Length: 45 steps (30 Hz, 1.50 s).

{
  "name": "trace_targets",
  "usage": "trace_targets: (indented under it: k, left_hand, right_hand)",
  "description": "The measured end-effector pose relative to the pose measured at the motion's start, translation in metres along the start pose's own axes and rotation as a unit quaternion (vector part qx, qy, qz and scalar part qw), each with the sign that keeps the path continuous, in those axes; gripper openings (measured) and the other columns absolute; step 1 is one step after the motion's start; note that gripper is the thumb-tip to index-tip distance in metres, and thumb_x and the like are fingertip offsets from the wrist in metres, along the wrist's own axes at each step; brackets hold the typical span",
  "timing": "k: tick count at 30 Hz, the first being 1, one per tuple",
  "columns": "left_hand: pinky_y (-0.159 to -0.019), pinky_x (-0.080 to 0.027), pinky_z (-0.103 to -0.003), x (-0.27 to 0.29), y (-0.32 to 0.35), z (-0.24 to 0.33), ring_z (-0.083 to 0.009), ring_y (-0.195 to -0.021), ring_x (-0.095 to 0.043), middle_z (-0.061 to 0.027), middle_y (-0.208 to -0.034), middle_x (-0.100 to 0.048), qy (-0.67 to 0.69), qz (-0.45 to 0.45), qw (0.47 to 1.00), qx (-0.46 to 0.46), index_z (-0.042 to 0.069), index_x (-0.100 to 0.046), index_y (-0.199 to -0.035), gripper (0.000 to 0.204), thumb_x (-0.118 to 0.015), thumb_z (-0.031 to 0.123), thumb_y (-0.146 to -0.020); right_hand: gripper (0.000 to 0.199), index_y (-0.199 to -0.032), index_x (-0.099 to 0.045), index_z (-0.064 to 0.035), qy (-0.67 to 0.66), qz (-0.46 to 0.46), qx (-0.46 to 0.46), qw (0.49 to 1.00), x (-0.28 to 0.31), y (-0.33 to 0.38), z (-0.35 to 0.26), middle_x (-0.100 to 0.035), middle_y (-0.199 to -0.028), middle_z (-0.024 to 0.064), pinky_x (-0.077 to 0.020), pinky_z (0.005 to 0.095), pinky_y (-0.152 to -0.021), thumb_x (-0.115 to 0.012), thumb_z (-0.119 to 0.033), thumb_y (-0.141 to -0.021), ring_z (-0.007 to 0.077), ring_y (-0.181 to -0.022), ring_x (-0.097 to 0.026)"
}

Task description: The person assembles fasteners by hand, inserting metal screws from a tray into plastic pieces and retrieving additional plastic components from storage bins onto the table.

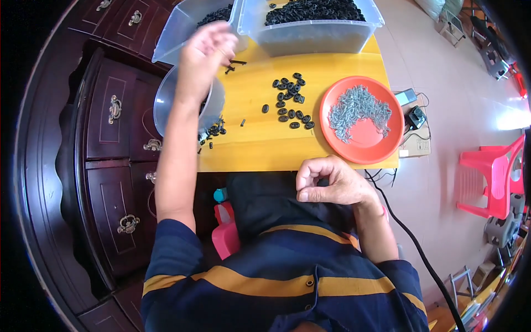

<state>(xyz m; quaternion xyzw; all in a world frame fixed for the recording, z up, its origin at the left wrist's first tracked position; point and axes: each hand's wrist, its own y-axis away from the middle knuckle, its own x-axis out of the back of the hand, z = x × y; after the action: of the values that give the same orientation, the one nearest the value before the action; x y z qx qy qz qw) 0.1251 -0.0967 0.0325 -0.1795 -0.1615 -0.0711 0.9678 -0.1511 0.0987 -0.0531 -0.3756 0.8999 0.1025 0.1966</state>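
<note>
Head view, left hand: our left hand (206, 47) is raised over the far left of the table (265, 146), fingers curled loosely downward. We cannot tell whether anything sits between the fingertips.
Head view, under that hand: a round clear bowl (166, 102) hangs off the table's left edge; a few small black parts (213, 131) lie scattered just beside it, and one or two more near the fingertips.
Head view, right hand: our right hand (326, 181) rests at the near table edge, thumb and forefinger pinched narrow. If it holds a piece, the piece is too small to make out.
Head view, loose stock: a cluster of black oval rings (290, 99) lies mid-table, between the bowl and a red plate (381, 149).
Head view, plate: it carries a heap of small grey metal pieces (358, 108).
Head view, bins: two clear bins (310, 33) at the far edge are full of more black rings.
Head view, surroundings: a dark wooden cabinet (110, 144) stands to the left, a red plastic chair (500, 177) to the right, a black cable (409, 238) runs along the floor.
Step in hand: we judge that the left hand is at the bowl with a finished part while the right waits.
Next move: it seems to call for picking a ring from the cluster and a grey piece from the plate, each with a fine fingertip pinch.
</note>
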Motion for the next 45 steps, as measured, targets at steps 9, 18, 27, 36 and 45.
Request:
trace_targets:
  k: [9, 18, 27, 36, 45]
  left_hand:
    - [-0.063, -0.051, -0.029, -0.094, 0.079, -0.035, -0.0166, -0.068, -0.065, -0.0062, -0.081, -0.066, -0.251, -0.156, 0.953, -0.068, 0.006, -0.074, -0.101, 0.017, -0.071, 0.003, -0.084]
    - [-0.073, -0.055, -0.040, -0.113, 0.063, -0.059, -0.0287, -0.084, -0.068, -0.0076, -0.091, -0.068, -0.379, -0.201, 0.896, -0.117, 0.010, -0.074, -0.099, 0.015, -0.070, 0.018, -0.086]
    - [-0.072, -0.054, -0.045, -0.112, 0.053, -0.052, -0.0313, -0.083, -0.068, -0.0087, -0.090, -0.068, -0.374, -0.234, 0.894, -0.076, 0.008, -0.068, -0.084, 0.010, -0.069, 0.018, -0.086]
    - [-0.070, -0.050, -0.021, -0.095, 0.093, -0.005, -0.0037, -0.075, -0.060, 0.0020, -0.083, -0.068, 0.123, -0.174, 0.965, 0.154, 0.000, -0.070, -0.095, 0.010, -0.073, 0.009, -0.092]
    - [-0.072, -0.047, -0.021, -0.121, 0.130, 0.012, -0.0048, -0.077, -0.057, 0.0013, -0.089, -0.065, 0.143, -0.174, 0.969, 0.103, -0.001, -0.068, -0.100, 0.009, -0.066, 0.008, -0.098]
  right_hand:
    - [0.012, -0.098, -0.065, -0.0036, 0.039, -0.005, -0.003, 0.999, 0.002, 0.000, 0.005, -0.063, -0.083, -0.0054, -0.0472, 0.0203, -0.068, -0.074, -0.011, -0.093, 0.0017, -0.077, -0.058]
    - [0.010, -0.099, -0.065, -0.0028, 0.028, 0.025, -0.016, 0.999, 0.003, -0.002, 0.001, -0.067, -0.084, -0.0021, -0.0488, 0.0210, -0.071, -0.071, -0.010, -0.095, 0.0034, -0.078, -0.061]
    - [0.011, -0.099, -0.064, -0.0007, -0.002, 0.056, 0.000, 0.998, 0.003, -0.005, 0.007, -0.070, -0.088, 0.0020, -0.0515, 0.0220, -0.076, -0.070, -0.009, -0.097, 0.0065, -0.081, -0.065]
    - [0.014, -0.110, -0.060, -0.0026, -0.095, 0.269, 0.084, 0.955, 0.005, -0.011, 0.010, -0.068, -0.101, 0.0020, -0.0522, 0.0235, -0.085, -0.066, -0.004, -0.097, 0.0071, -0.092, -0.063]
    - [0.014, -0.106, -0.059, -0.0021, -0.051, 0.331, 0.167, 0.927, 0.007, -0.014, 0.017, -0.063, -0.095, -0.0006, -0.0497, 0.0208, -0.081, -0.068, -0.002, -0.096, 0.0050, -0.088, -0.060]
